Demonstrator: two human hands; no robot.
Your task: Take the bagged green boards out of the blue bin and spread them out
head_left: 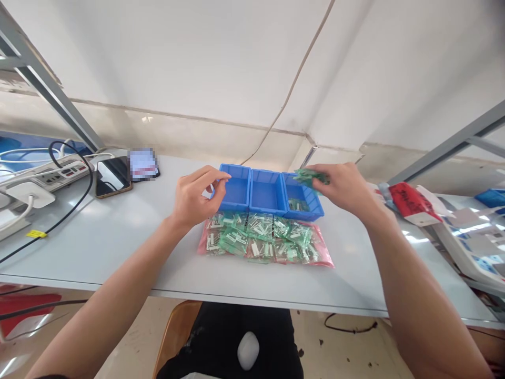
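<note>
Three blue bins stand side by side: the left bin (238,190), the middle bin (268,190) and the right bin (314,208), which has a few small pieces in its bottom. Green bags (260,225) with small whitish parts lie in rows on a pink sheet (324,256) in front of them. My right hand (343,189) holds green bags (310,177) over the right bin. Above the left bin's near left side is my left hand (199,195), its thumb and index finger pinched together; whether anything is between the tips is too small to tell.
At the left of the table (173,279) are a phone (113,177), a blurred item (142,164), a power strip (59,176) and cables. A red package (414,202) and a white tray (473,247) are at the right. Metal frame bars rise at both sides.
</note>
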